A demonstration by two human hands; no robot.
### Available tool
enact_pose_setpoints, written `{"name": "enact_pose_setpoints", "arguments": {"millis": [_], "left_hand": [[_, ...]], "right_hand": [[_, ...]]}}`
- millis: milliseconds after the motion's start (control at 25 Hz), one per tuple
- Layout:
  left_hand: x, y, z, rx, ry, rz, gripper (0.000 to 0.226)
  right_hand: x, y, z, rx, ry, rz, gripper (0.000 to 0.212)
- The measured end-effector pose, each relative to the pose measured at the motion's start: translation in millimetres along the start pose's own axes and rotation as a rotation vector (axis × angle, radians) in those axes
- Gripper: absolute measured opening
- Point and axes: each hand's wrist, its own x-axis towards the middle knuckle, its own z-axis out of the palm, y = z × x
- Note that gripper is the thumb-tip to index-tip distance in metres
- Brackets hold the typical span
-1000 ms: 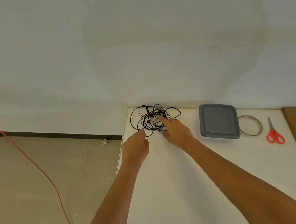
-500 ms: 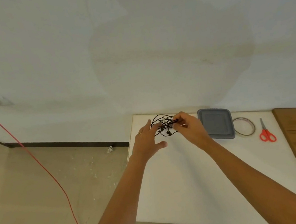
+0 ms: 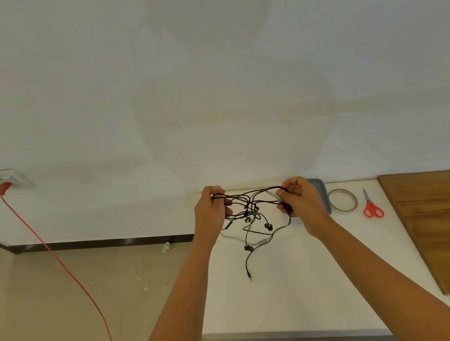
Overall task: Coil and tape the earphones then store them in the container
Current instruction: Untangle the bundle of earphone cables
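Gripping the tangled black earphones (image 3: 249, 210) between them, the left hand (image 3: 212, 212) and right hand (image 3: 301, 201) are holding opposite ends above the white table (image 3: 309, 280), near the grey container (image 3: 320, 193).

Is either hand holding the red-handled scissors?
No: the red-handled scissors lie untouched on the white table, right of the tape roll.

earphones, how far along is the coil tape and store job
Barely begun. Done: nothing coiled or taped. In hand: the left hand and right hand each grip the earphones, a loose tangle stretched between them with ends hanging down. Left: coil it, bind it using the tape roll and scissors, then store it in the grey container.
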Motion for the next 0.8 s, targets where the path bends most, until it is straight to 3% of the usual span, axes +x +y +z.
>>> {"name": "enact_pose_setpoints", "arguments": {"millis": [80,160,320,480,560,720,800], "left_hand": [[-7,7,-4,0.104,-0.01,0.025,0.019],[-15,15,-8,0.297,-0.012,0.104,0.021],[-26,33,-17,0.473,-0.041,0.143,0.046],[-43,56,-23,0.416,-0.33,0.102,0.018],[-53,64,-22,0.365,-0.376,0.136,0.007],[-64,76,-24,0.459,-0.264,0.253,0.017],[-65,79,-28,0.528,-0.197,0.289,0.019]], "right_hand": [[-8,-4,-9,-0.091,0.075,-0.037,0.011],[-20,-13,-20,-0.335,0.137,-0.153,0.012],[-38,-29,-34,-0.742,0.103,-0.384,0.026],[-45,-36,-41,-0.858,0.134,-0.407,0.028],[-50,-40,-39,-0.827,0.112,-0.376,0.032],[-61,-48,-34,-0.781,0.058,-0.281,0.087],[-65,-51,-37,-0.868,0.04,-0.273,0.103]]}}
